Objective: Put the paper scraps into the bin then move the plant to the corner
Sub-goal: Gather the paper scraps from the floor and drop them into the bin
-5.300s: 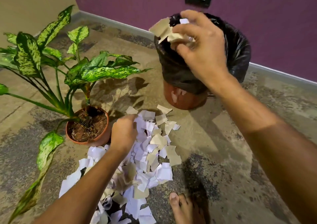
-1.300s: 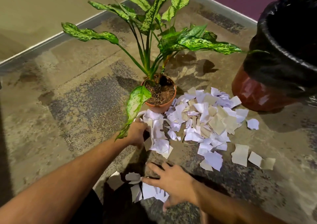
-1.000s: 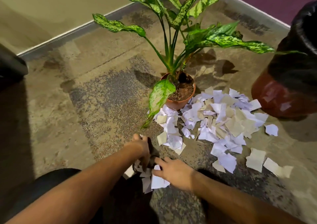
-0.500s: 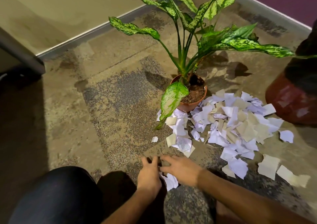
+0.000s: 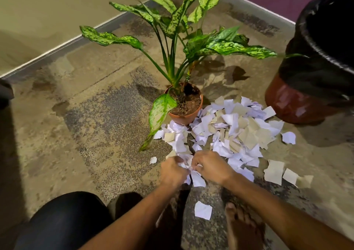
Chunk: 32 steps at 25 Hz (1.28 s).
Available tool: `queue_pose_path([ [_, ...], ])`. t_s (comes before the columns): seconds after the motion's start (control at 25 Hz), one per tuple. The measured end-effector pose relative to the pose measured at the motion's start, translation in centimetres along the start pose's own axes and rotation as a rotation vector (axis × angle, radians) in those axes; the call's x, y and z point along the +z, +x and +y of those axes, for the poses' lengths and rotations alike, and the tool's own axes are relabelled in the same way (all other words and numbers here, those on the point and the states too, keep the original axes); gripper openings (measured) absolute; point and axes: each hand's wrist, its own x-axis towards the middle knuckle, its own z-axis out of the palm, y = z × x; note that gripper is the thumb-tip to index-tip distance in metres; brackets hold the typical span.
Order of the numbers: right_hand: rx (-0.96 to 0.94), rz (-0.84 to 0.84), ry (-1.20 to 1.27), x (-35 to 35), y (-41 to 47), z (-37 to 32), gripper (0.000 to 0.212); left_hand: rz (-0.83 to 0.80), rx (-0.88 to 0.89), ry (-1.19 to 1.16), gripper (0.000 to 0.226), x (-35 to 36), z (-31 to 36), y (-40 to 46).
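Mottled stone floor (image 5: 107, 119) fills the view, worn grey in patches, with a dark-clad knee (image 5: 63, 221) and a bare foot (image 5: 243, 228) nearest the camera and one stray white piece (image 5: 203, 210) lying between them. Just beyond, the left hand (image 5: 173, 172) and right hand (image 5: 211, 168) sit close together, fingers curled round a small bunch of white pieces at the near edge of the paper scraps (image 5: 229, 133). That heap spreads from the hands to the foot of the plant (image 5: 183, 62) and the bin (image 5: 316, 58), white and beige torn bits, overlapping loosely, a few lying apart to the right. They look feather-light and limp, likely to slip out of a loose hold, so scooping from underneath with both hands cupped seems best. Behind stands the plant in its small terracotta pot (image 5: 184, 113), long speckled leaves arching outward; gripping the pot itself looks safer than the stems. To the right is the bin, lined in black plastic.
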Motion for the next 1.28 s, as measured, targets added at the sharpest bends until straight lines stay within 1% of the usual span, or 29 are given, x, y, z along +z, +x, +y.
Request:
queue_pose_path([
  [0.04, 0.024, 0.018, 0.020, -0.8, -0.2, 0.6, 0.018, -0.020, 0.025, -0.024, 0.017, 0.1, 1.0, 0.4],
  [0.12, 0.065, 0.067, 0.028, -2.8, -0.7, 1.2, 0.016, -0.097, 0.122, 0.036, 0.019, 0.5, 3.2, 1.0],
  [0.16, 0.085, 0.118, 0.025, -4.2, -0.9, 1.5, 0.016, -0.085, 0.185, 0.055, 0.020, 0.6, 4.6, 0.9],
  [0.24, 0.136, 0.265, 0.002, -7.9, -1.4, 2.1, 0.016, 0.026, 0.315, -0.033, 0.011, 0.8, 8.5, 0.6],
  [0.32, 0.169, 0.417, -0.092, -12.5, -2.2, 2.5, 0.016, 0.099, 0.415, -0.141, 0.010, 0.9, 13.5, -0.5],
  [0.4, 0.183, 0.598, -0.208, -17.4, -4.0, 2.9, 0.016, 0.126, 0.514, -0.242, 0.007, 1.4, 19.1, -2.0],
  [0.48, 0.170, 0.860, -0.281, -21.9, -6.2, 3.1, 0.014, 0.171, 0.623, -0.343, 0.005, 2.1, 24.4, -3.9],
  [0.56, 0.181, 1.100, -0.330, -25.6, -8.6, 3.4, 0.016, 0.152, 0.769, -0.479, 0.008, 2.7, 29.1, -6.3],
  [0.64, 0.243, 1.241, -0.348, -28.6, -10.4, 4.4, 0.023, 0.148, 0.916, -0.505, 0.011, 3.4, 33.0, -8.1],
  [0.68, 0.297, 1.265, -0.359, -29.8, -11.1, 5.3, 0.025, 0.157, 0.962, -0.468, 0.013, 3.9, 34.6, -8.7],
  [0.76, 0.416, 1.253, -0.375, -31.4, -12.2, 7.1, 0.026, 0.151, 1.020, -0.390, 0.016, 4.8, 36.8, -9.7],
  [0.84, 0.488, 1.228, -0.354, -31.9, -12.8, 8.6, 0.025, 0.118, 1.041, -0.344, 0.020, 5.7, 38.0, -10.1],
  [0.88, 0.508, 1.224, -0.336, -31.9, -12.9, 9.2, 0.024, 0.100, 1.041, -0.320, 0.025, 5.9, 38.3, -10.1],
  [0.96, 0.538, 1.239, -0.294, -31.6, -13.2, 9.9, 0.023, 0.025, 1.040, -0.266, 0.040, 6.2, 38.4, -9.8],
  [1.12, 0.544, 1.315, -0.156, -31.2, -13.9, 10.5, 0.033, -0.149, 1.074, -0.185, 0.055, 6.0, 37.7, -9.5],
  [1.2, 0.543, 1.357, -0.113, -31.1, -14.4, 10.5, 0.037, -0.139, 1.143, -0.163, 0.059, 5.6, 36.7, -9.6],
  [1.28, 0.527, 1.384, -0.113, -30.6, -14.6, 10.1, 0.037, -0.104, 1.267, -0.163, 0.053, 5.5, 34.6, -9.9],
])
